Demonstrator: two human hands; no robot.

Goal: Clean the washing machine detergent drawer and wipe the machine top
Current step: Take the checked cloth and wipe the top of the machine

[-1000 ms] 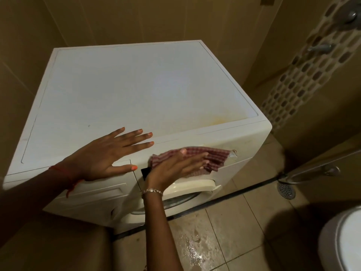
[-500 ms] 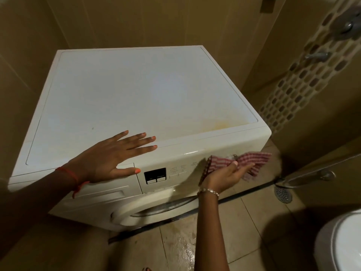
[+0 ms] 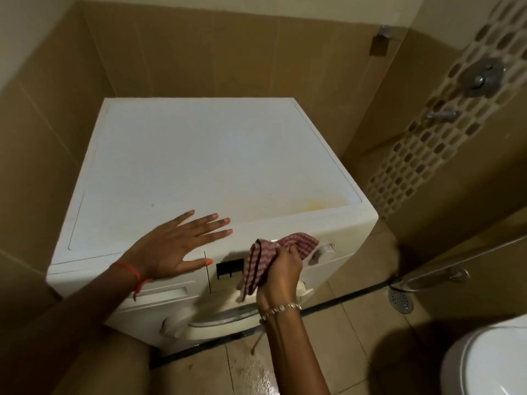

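The detergent drawer point(image 3: 168, 292) sat closed at the front left of the washing machine point(image 3: 216, 166), just below the left hand point(image 3: 174, 246), which stayed flat with fingers spread on the top's front edge. The checked cloth point(image 3: 256, 260), half a second before spread against the right end of the control panel point(image 3: 236, 246), was now bunched in the clenched right hand point(image 3: 281, 269), in front of the panel between the dark display point(image 3: 229, 269) and the dial point(image 3: 322, 250). A toilet point(image 3: 490, 363) stood at lower right

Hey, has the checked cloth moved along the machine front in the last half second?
Yes. The cloth, gripped in the right hand, has come back left off the dial toward the black display.
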